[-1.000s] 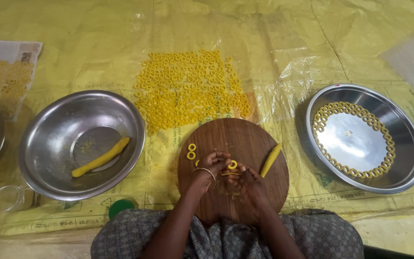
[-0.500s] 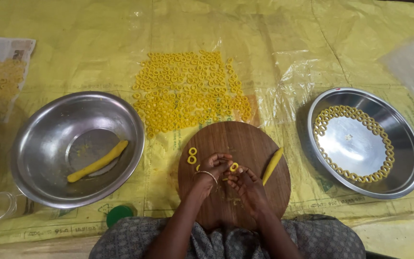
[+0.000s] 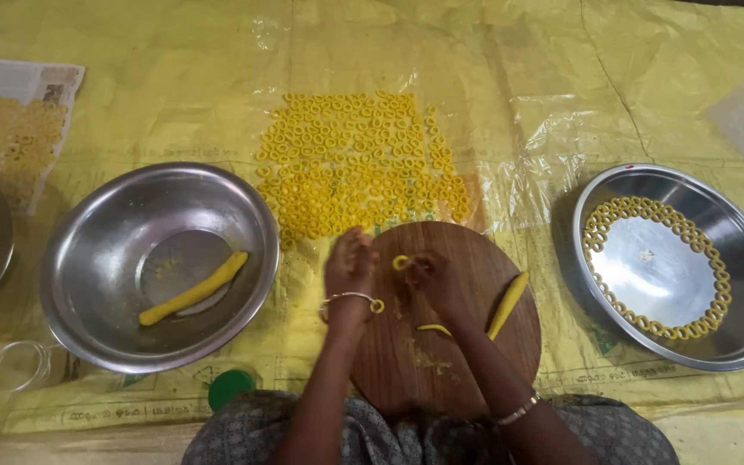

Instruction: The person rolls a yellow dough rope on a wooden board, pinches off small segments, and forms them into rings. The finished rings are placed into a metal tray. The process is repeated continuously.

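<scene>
Yellow dough: one ring (image 3: 400, 262) is pinched by the right hand (image 3: 435, 280); the left hand (image 3: 348, 267) is loosely open. One ring (image 3: 377, 305) and two strips (image 3: 508, 305) are seen on one wooden board (image 3: 467, 344).

A single camera, worn on the person's head, looks almost straight down on the work from close above. The person's lap fills the bottom edge and both forearms reach up into the middle of the frame. The round wooden board (image 3: 449, 319) lies just below centre. The view spreads wide over the yellow plastic sheet (image 3: 518, 77), taking in the steel bowl (image 3: 161, 267) at left and the steel plate (image 3: 673, 263) at right.
</scene>
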